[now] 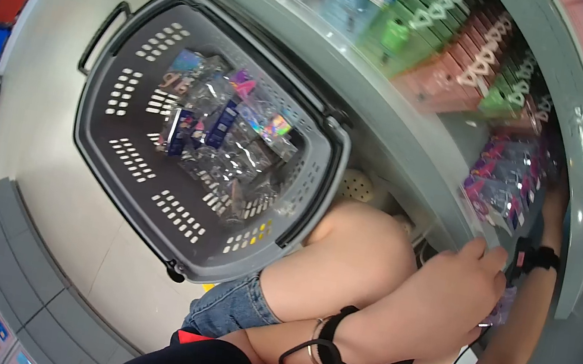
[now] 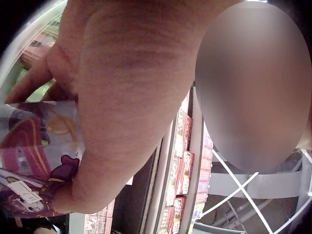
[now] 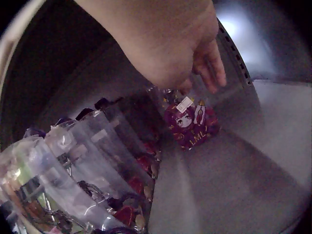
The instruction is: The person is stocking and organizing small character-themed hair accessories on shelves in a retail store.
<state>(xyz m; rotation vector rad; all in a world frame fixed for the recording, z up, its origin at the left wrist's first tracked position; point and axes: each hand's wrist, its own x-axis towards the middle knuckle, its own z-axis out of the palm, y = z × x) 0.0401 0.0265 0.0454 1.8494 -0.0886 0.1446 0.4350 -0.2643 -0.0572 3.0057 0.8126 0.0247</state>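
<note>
Evidently my left hand [image 1: 432,301] had its fingers pinching a clear plastic packet with purple print [image 2: 36,158], but I couldn't tell whether my right hand [image 3: 180,53] gripped the purple cartoon-printed packet [image 3: 192,126] at the grey shelf [image 3: 195,195], where a hasty pull might have toppled the neighbouring row of clear packets [image 3: 100,156].

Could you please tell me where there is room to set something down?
Bare floor lies between the basket and the grey ledge; bare shelf beside the packet row. Crowded: that row and the basket's heap of bagged goods.
</note>
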